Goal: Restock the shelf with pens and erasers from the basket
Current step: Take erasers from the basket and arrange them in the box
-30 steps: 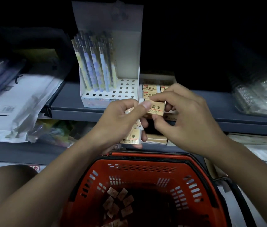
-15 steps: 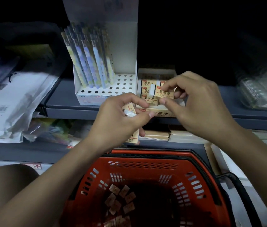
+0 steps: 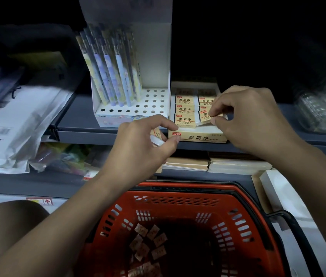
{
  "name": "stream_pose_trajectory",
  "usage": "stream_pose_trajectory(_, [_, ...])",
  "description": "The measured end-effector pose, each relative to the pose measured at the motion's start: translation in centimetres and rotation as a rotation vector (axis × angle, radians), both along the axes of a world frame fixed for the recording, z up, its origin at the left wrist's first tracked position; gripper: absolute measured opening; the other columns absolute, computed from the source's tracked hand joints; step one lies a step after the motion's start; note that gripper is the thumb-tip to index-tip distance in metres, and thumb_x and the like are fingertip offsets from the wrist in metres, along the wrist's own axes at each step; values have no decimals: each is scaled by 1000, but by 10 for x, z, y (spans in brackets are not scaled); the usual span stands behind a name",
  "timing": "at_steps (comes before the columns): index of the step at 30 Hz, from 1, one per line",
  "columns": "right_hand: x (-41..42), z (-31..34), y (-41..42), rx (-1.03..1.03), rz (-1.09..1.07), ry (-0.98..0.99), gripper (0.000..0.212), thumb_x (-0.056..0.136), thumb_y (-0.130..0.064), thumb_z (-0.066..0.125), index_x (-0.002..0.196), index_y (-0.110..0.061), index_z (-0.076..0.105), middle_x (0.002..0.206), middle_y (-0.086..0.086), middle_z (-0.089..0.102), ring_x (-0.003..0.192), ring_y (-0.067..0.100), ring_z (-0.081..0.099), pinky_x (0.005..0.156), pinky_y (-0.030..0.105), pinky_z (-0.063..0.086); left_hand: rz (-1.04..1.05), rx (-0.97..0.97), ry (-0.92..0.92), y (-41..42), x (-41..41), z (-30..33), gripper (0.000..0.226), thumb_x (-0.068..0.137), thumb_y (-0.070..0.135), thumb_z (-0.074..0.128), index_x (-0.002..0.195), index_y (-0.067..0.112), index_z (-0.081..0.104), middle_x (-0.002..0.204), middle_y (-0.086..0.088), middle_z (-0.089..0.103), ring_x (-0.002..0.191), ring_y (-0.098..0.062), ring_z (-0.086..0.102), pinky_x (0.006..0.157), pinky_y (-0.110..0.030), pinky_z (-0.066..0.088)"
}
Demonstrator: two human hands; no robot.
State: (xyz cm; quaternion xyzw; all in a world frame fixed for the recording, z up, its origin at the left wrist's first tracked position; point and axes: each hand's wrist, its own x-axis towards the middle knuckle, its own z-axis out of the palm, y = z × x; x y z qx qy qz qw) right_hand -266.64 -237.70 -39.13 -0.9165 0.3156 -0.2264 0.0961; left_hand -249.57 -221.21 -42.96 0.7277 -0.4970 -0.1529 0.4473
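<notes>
An open yellow eraser box [image 3: 198, 136] sits on the grey shelf [image 3: 78, 128], with several wrapped erasers [image 3: 185, 108] in rows inside. My right hand [image 3: 246, 118] pinches one eraser [image 3: 205, 118] at the box's front right. My left hand [image 3: 144, 144] hovers just left of the box and holds a few erasers [image 3: 156, 136] in its curled fingers. A white pen display [image 3: 130, 108] with several blue and yellow pens [image 3: 114, 76] stands left of the box. The red basket [image 3: 178, 200] below holds several loose erasers [image 3: 148, 242].
White plastic-wrapped packs [image 3: 16, 120] lie on the shelf at left, clear packaged goods [image 3: 322, 108] at right. Stacked notebooks [image 3: 214, 164] fill the lower shelf behind the basket. The basket's black handle [image 3: 290, 218] hangs at its right side.
My right hand took one eraser from my left hand, carried it up to the box and lowered it into the front right row. My left hand stayed near the box's left corner.
</notes>
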Motion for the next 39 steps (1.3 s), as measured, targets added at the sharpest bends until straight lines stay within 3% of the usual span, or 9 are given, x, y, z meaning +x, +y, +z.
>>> stream_pose_trajectory(9, [1, 0, -1, 23, -24, 68, 8, 89, -14, 79, 87, -21, 82, 95, -5, 75, 97, 15, 63, 88, 28, 49, -9, -3, 16, -1, -3, 2, 5, 94, 28, 77, 98, 30, 75, 69, 4, 72, 45, -9, 65, 43, -12, 39])
stream_pose_trajectory(15, [3, 0, -2, 74, -31, 88, 9, 87, -12, 81, 82, -18, 84, 94, -4, 76, 96, 14, 65, 90, 31, 53, -8, 2, 31, -2, -4, 2, 4, 94, 27, 77, 97, 28, 74, 68, 1, 72, 43, -7, 63, 42, -11, 38])
stream_pose_trajectory(19, [2, 4, -2, 37, -5, 149, 10, 91, -15, 77, 86, -19, 85, 92, -8, 70, 96, 8, 52, 84, 22, 38, -10, 7, 51, -2, -4, 2, 5, 94, 27, 77, 98, 26, 74, 66, 0, 72, 40, -5, 60, 42, -13, 38])
stream_pose_trajectory(21, [1, 4, -2, 24, 20, 162, 12, 95, -20, 73, 90, -19, 84, 91, -10, 67, 89, 4, 48, 80, 18, 34, -6, 11, 97, -3, -4, 2, 6, 94, 28, 77, 98, 26, 74, 64, 0, 72, 41, -6, 62, 43, -17, 41])
stream_pose_trajectory(24, [-1, 0, -1, 55, 10, 102, 25, 100, -29, 67, 87, -13, 80, 86, -8, 63, 75, 1, 50, 64, 11, 31, -11, -25, 245, -4, -3, 3, 9, 94, 28, 77, 98, 21, 74, 68, -5, 74, 50, -19, 71, 50, -30, 56])
stream_pose_trajectory(28, [-1, -5, 3, 58, -17, -27, 21, 100, -27, 65, 89, -17, 80, 86, -5, 63, 76, 6, 52, 67, 17, 39, 18, -107, 444, -4, -5, 4, 35, 99, 35, 69, 89, 2, 62, 78, -17, 71, 52, -33, 69, 47, -56, 59])
stream_pose_trajectory(31, [-1, -9, 9, 27, -35, -116, 19, 99, -24, 64, 88, -18, 78, 87, -5, 64, 85, 13, 55, 75, 33, 48, 20, -126, 601, -7, -5, 5, 48, 105, 39, 56, 85, -4, 57, 76, -22, 68, 49, -35, 63, 46, -46, 58])
stream_pose_trajectory(35, [5, -12, 32, 29, 84, -244, 15, 96, -19, 65, 88, -15, 77, 85, -3, 66, 84, 17, 58, 74, 39, 49, 36, -109, 700, -6, -5, 8, 56, 108, 49, 43, 88, -1, 61, 70, -21, 69, 48, -34, 62, 47, -39, 54])
stream_pose_trajectory(39, [12, -12, 64, 125, 246, -228, 16, 93, -33, 71, 103, -20, 72, 95, -9, 64, 93, 11, 57, 82, 35, 51, 85, -96, 624, -6, -9, 10, 63, 109, 53, 38, 83, 2, 65, 65, -20, 66, 57, -49, 59, 55, -55, 54])
